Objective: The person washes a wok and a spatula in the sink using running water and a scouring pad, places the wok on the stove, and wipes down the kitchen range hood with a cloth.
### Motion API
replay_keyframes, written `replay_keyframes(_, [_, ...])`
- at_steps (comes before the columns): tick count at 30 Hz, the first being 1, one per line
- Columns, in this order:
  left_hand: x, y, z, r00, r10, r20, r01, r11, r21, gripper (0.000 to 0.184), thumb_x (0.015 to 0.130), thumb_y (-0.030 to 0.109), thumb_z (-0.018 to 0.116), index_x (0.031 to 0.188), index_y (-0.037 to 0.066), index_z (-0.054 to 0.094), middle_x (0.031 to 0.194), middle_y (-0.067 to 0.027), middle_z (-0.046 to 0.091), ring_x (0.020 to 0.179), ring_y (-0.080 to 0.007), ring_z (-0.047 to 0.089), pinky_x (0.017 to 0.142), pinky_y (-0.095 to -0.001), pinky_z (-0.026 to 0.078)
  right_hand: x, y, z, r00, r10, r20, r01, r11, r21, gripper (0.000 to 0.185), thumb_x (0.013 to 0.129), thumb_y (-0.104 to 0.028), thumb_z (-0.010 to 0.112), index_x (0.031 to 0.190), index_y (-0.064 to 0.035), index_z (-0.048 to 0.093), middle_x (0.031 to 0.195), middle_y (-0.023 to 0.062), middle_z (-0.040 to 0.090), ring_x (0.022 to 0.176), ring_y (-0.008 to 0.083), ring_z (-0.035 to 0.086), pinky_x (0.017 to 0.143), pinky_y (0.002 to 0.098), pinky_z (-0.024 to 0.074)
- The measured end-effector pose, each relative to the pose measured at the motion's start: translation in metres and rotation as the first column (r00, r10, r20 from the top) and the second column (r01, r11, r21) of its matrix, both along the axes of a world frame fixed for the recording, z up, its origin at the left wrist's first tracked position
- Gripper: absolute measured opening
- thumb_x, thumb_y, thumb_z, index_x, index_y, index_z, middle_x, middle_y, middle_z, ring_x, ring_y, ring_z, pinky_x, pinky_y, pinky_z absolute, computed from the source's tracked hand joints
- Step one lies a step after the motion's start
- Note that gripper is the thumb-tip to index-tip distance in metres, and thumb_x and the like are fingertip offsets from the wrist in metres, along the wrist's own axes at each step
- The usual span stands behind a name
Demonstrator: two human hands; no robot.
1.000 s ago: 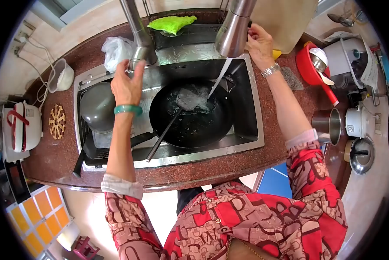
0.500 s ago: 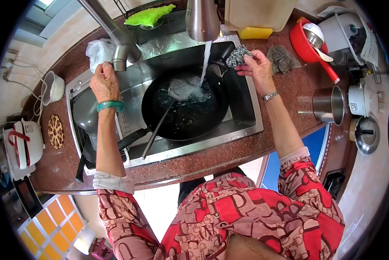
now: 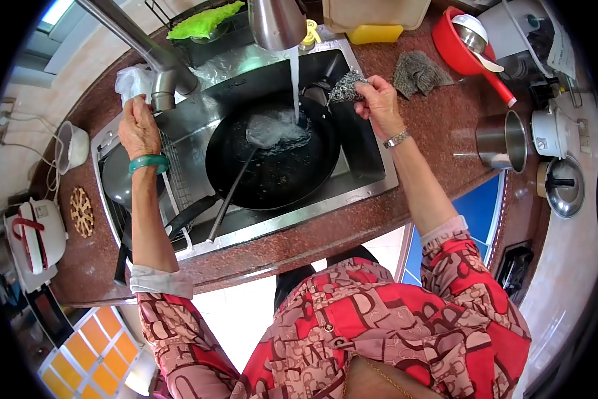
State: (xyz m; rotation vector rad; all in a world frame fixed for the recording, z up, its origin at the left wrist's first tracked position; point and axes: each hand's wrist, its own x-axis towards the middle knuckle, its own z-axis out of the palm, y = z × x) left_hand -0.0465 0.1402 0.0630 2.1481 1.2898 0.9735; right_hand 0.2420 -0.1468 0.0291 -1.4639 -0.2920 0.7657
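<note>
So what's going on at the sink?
Someone is holding a gray scrubbing pad in their right hand, over the sink. Water is running into a big black pan that sits in there, with a ladle leaning in it. The left hand is up beside the end of a metal pipe, and I can't tell if it's holding anything.

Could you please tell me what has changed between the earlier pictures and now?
The right hand has moved from beside the running tap towards the person and now holds a scourer. The left hand has drawn its fingers together near the other spout; whether it holds anything is unclear. The pan and ladle stayed in the sink, water still running.
</note>
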Motion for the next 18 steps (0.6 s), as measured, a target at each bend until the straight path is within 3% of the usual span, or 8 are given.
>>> replay_keyframes(1, [0.002, 0.001, -0.003, 1.000, -0.004, -0.001, 0.004, 1.000, -0.002, 0.038, 0.087, 0.030, 0.041, 0.095, -0.002, 0.059, 0.070, -0.0127, 0.060, 0.069, -0.0151, 0.057, 0.067, -0.0284, 0.044, 0.000, -0.001, -0.001, 1.000, -0.004, -0.001, 0.004, 1.000, -0.002, 0.014, 0.078, -0.012, 0.061, 0.074, -0.0079, 0.048, 0.063, 0.0019, 0.054, 0.041, 0.0078, 0.051, 0.032, 0.0175, 0.0330])
replay_keyframes(3, [0.009, 0.001, -0.006, 0.966, -0.012, 0.258, 0.029, 0.998, -0.061, 0.039, 0.089, 0.032, 0.040, 0.100, -0.002, 0.057, 0.075, -0.0123, 0.061, 0.071, -0.0170, 0.057, 0.068, -0.0291, 0.044, 0.000, -0.001, -0.004, 1.000, -0.005, 0.005, 0.005, 1.000, -0.015, 0.015, 0.077, -0.012, 0.062, 0.074, -0.0084, 0.047, 0.061, 0.0006, 0.053, 0.041, 0.0070, 0.051, 0.032, 0.0175, 0.0322])
replay_keyframes(11, [0.030, 0.020, 0.014, 0.980, 0.037, 0.198, 0.003, 0.981, -0.195, 0.050, 0.089, 0.042, 0.041, 0.112, -0.001, 0.050, 0.092, -0.0153, 0.060, 0.080, -0.0197, 0.056, 0.072, -0.0307, 0.044, 0.004, 0.013, -0.009, 0.999, -0.051, -0.001, 0.051, 0.998, 0.044, 0.017, 0.076, -0.007, 0.061, 0.084, -0.0035, 0.047, 0.059, 0.0019, 0.052, 0.042, 0.0074, 0.050, 0.033, 0.0191, 0.0323])
replay_keyframes(12, [0.017, 0.040, -0.008, 0.997, -0.074, -0.009, 0.074, 0.969, 0.237, 0.050, 0.088, 0.042, 0.044, 0.112, -0.002, 0.050, 0.096, -0.0162, 0.058, 0.081, -0.0199, 0.055, 0.073, -0.0315, 0.044, 0.005, 0.015, -0.011, 0.998, -0.062, -0.002, 0.062, 0.997, 0.050, 0.017, 0.076, -0.007, 0.061, 0.084, -0.0035, 0.047, 0.059, 0.0019, 0.052, 0.042, 0.0074, 0.050, 0.033, 0.0191, 0.0323])
replay_keyframes(13, [0.021, 0.026, 0.003, 0.997, -0.082, -0.009, 0.082, 0.967, 0.242, 0.050, 0.088, 0.042, 0.044, 0.112, -0.002, 0.050, 0.096, -0.0162, 0.058, 0.081, -0.0199, 0.055, 0.073, -0.0315, 0.044, 0.007, 0.017, -0.014, 0.998, -0.057, -0.007, 0.058, 0.997, 0.050, 0.018, 0.076, -0.007, 0.061, 0.086, -0.0030, 0.047, 0.060, 0.0021, 0.053, 0.042, 0.0075, 0.050, 0.033, 0.0192, 0.0321])
replay_keyframes(15, [0.027, -0.020, 0.025, 0.922, 0.150, 0.358, -0.212, 0.967, 0.141, 0.048, 0.086, 0.041, 0.048, 0.108, -0.002, 0.051, 0.097, -0.0158, 0.057, 0.084, -0.0203, 0.054, 0.075, -0.0325, 0.044, 0.010, 0.021, -0.018, 0.999, -0.046, -0.025, 0.047, 0.998, 0.050, 0.019, 0.076, -0.005, 0.060, 0.090, -0.0024, 0.047, 0.063, 0.0029, 0.053, 0.042, 0.0080, 0.049, 0.033, 0.0198, 0.0320])
replay_keyframes(17, [0.033, -0.073, 0.040, 0.901, 0.270, 0.340, -0.346, 0.919, 0.187, 0.038, 0.087, 0.032, 0.052, 0.105, -0.001, 0.052, 0.094, -0.0132, 0.057, 0.082, -0.0192, 0.055, 0.074, -0.0310, 0.044, 0.014, 0.024, -0.022, 0.999, -0.027, -0.044, 0.030, 0.998, 0.054, 0.019, 0.077, -0.004, 0.059, 0.091, -0.0022, 0.047, 0.065, 0.0037, 0.054, 0.044, 0.0082, 0.050, 0.034, 0.0203, 0.0330])
replay_keyframes(18, [0.029, -0.086, 0.022, 0.938, 0.146, 0.314, -0.209, 0.962, 0.177, 0.030, 0.087, 0.026, 0.053, 0.101, -0.001, 0.054, 0.092, -0.0108, 0.057, 0.079, -0.0169, 0.054, 0.071, -0.0288, 0.044, 0.015, 0.025, -0.022, 0.999, -0.031, -0.045, 0.033, 0.998, 0.057, 0.019, 0.077, -0.004, 0.059, 0.091, -0.0022, 0.047, 0.065, 0.0037, 0.054, 0.044, 0.0082, 0.050, 0.034, 0.0203, 0.0330])
